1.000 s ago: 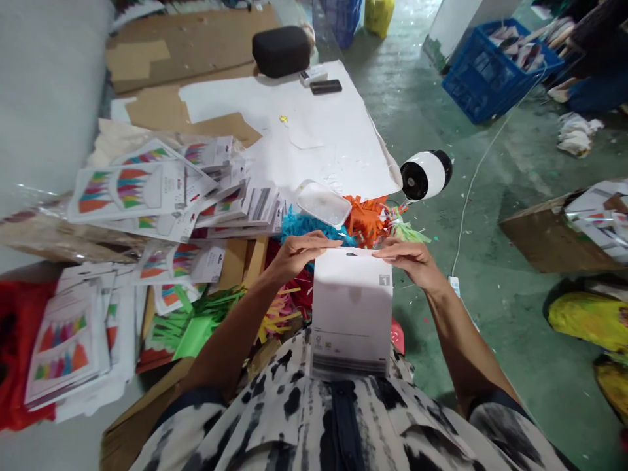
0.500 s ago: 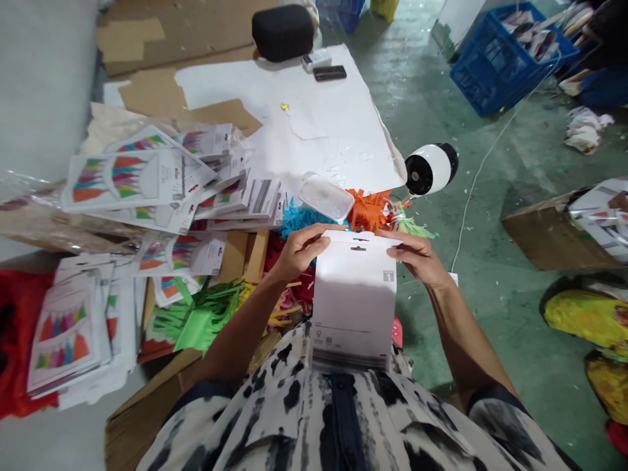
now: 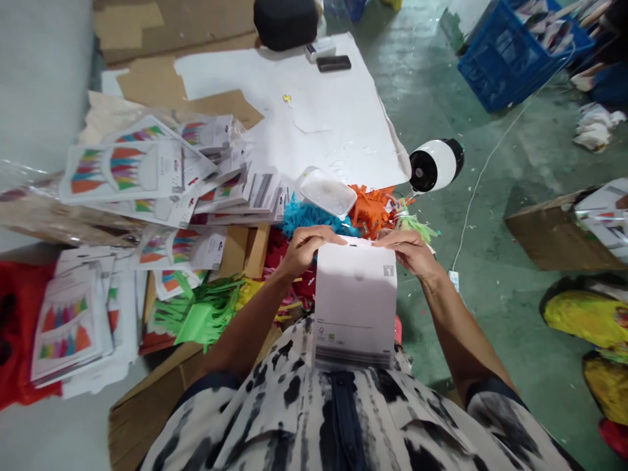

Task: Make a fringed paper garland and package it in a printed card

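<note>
A white card package (image 3: pixel 355 301) with a small grey "1" mark and a barcode strip stands upright against my chest. My left hand (image 3: pixel 305 247) pinches its top left edge, fingers closed over the flap. At the top right corner my right hand (image 3: pixel 411 251) pinches the same edge. Just beyond the package lie orange (image 3: pixel 369 208), blue (image 3: pixel 301 221) and green (image 3: pixel 202 318) paper tassel garlands and a clear plastic tray (image 3: pixel 326 192).
Piles of printed garland packages (image 3: pixel 137 171) cover the left of the table. A white sheet (image 3: pixel 314 111) holds a black case (image 3: pixel 284 21) and a phone (image 3: pixel 333 63). A small white fan (image 3: pixel 436 165) sits at the table's right edge. Cardboard box (image 3: pixel 549 229) and blue crate (image 3: pixel 515 52) stand on the floor.
The package's top flap stood up with its hang hole showing half a second ago; now both hands have pressed it back down. The view has shifted slightly.
</note>
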A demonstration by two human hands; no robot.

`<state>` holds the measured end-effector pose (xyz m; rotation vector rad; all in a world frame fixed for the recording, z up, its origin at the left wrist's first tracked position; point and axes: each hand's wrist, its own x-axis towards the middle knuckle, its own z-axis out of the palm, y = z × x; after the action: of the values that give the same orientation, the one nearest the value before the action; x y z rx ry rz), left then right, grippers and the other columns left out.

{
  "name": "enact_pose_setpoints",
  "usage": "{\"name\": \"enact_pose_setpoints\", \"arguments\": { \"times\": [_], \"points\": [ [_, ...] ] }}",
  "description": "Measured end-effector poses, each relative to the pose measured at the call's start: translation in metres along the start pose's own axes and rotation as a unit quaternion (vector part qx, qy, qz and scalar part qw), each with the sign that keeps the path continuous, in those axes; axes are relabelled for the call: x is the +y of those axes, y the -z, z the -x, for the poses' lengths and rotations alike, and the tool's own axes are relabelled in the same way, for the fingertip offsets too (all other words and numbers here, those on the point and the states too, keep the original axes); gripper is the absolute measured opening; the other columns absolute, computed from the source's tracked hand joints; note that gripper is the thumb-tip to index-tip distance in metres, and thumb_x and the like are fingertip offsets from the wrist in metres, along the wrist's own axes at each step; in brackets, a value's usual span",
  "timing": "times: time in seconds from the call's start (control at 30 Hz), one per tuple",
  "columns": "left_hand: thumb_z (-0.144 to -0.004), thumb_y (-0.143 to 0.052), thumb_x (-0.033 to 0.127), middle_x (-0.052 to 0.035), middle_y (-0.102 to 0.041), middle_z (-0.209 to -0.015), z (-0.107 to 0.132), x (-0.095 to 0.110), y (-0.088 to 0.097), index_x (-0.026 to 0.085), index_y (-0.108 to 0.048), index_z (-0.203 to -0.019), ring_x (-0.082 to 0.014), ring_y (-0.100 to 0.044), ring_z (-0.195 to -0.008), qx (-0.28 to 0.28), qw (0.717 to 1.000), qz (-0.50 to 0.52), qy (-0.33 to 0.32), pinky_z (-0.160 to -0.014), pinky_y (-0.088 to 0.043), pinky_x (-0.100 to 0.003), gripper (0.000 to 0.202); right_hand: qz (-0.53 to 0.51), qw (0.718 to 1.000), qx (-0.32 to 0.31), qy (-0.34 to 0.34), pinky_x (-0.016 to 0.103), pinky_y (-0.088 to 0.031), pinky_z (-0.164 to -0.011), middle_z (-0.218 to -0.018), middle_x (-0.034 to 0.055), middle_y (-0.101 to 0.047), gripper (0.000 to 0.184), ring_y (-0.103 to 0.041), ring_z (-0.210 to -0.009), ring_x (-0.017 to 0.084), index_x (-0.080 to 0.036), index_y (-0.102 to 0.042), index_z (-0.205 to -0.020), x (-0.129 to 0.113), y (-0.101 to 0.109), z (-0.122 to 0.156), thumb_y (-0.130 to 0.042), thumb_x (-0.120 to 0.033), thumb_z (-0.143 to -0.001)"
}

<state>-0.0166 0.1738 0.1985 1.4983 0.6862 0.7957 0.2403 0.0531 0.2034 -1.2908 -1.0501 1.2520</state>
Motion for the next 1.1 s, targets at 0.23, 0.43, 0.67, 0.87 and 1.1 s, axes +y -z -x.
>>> {"name": "enact_pose_setpoints", "arguments": {
  "times": [0.23,0.43,0.67,0.87,1.1],
  "points": [
    [-0.08,-0.065,0.029,-0.008,-0.072,-0.069,0.01,0.006,-0.009,0.025,-0.083,-0.065,-0.0245,-0.067,-0.076,0.077,0.996,0.048,0.009,-0.067,-0.051,-0.035,0.023,0.026,0.998,0.03,0.05,0.035,-0.049,-0.071,-0.078,0.0013,-0.074,0.015,-0.063,-0.076,0.02,-0.033,-0.088,-0.09,-0.008,-0.006,0.004,-0.079,-0.044,-0.085],
    [-0.086,-0.077,0.035,-0.0078,-0.082,-0.099,0.001,0.032,0.001,0.026,-0.089,-0.103,-0.0242,-0.072,-0.086,0.002,1.0,0.016,0.018,-0.071,-0.054,-0.034,0.022,0.114,0.991,0.048,0.045,0.036,-0.059,-0.082,-0.108,0.0002,-0.082,0.025,-0.074,-0.096,0.021,-0.035,-0.084,-0.113,-0.029,-0.006,0.012,-0.078,-0.045,-0.092],
    [-0.087,-0.081,0.046,-0.0099,-0.082,-0.098,-0.028,0.037,0.002,0.018,-0.085,-0.113,-0.0199,-0.073,-0.075,-0.141,0.983,0.065,0.094,-0.063,-0.054,-0.027,0.039,0.084,0.996,-0.018,0.014,0.037,-0.062,-0.087,-0.119,0.001,-0.08,0.041,-0.074,-0.101,0.021,-0.032,-0.077,-0.129,-0.038,-0.006,-0.002,-0.079,-0.048,-0.091],
    [-0.084,-0.084,0.043,-0.011,-0.083,-0.105,-0.033,0.038,0.008,0.016,-0.084,-0.117,-0.0208,-0.075,-0.086,-0.194,0.978,0.03,0.066,-0.072,-0.055,-0.025,0.043,0.092,0.994,-0.062,0.002,0.036,-0.058,-0.098,-0.133,0.0,-0.077,0.04,-0.071,-0.116,0.022,-0.036,-0.077,-0.13,-0.033,0.006,-0.009,-0.079,-0.045,-0.091],
    [-0.093,-0.068,0.027,-0.0103,-0.079,-0.128,-0.031,0.035,0.026,0.022,-0.082,-0.126,-0.0261,-0.073,-0.121,-0.285,0.958,-0.007,0.009,-0.103,-0.054,-0.032,0.036,0.113,0.986,-0.122,0.011,0.034,-0.057,-0.089,-0.112,0.0048,-0.083,0.029,-0.075,-0.102,0.024,-0.032,-0.085,-0.116,-0.032,0.016,-0.008,-0.075,-0.048,-0.094]
  ]
}}
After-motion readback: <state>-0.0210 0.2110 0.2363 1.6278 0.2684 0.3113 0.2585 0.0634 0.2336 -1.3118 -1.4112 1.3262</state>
